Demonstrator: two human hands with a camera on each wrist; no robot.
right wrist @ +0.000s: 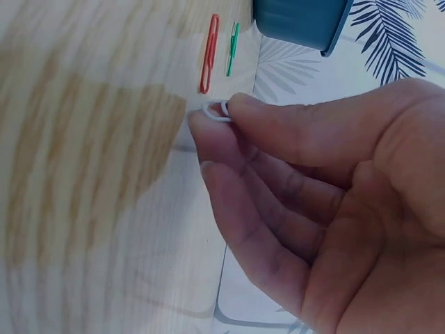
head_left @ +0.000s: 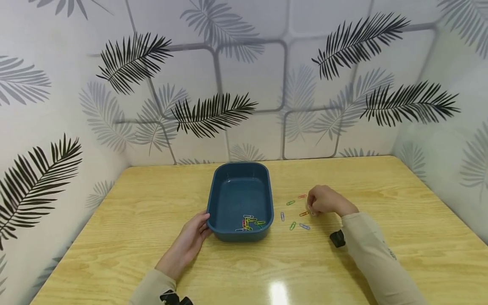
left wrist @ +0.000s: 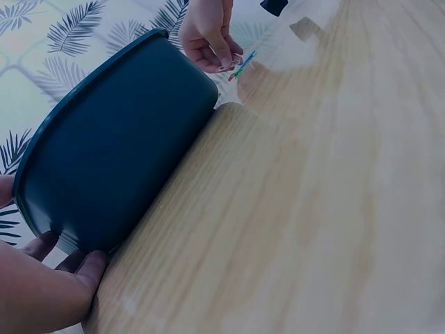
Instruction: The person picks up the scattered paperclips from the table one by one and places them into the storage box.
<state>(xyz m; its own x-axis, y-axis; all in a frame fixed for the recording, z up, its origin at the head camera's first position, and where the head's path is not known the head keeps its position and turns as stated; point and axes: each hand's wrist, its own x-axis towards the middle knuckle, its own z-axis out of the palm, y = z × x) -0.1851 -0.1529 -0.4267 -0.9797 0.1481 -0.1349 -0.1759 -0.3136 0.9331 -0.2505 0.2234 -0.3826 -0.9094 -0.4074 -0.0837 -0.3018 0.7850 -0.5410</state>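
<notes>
White clip point(right wrist: 217, 111) pinched between thumb and fingertip of the right hand point(head_left: 324, 201), just above the table point(head_left: 381, 254) among loose clips right of the tray point(head_left: 240, 202) (left hand point(head_left: 190, 241) flat, steadying its near corner).

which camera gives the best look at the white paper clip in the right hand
The right wrist view: the white paper clip shows close, pinched at the right hand fingertips. The head view hides it behind the hand; the left wrist view shows only a blur.
</notes>
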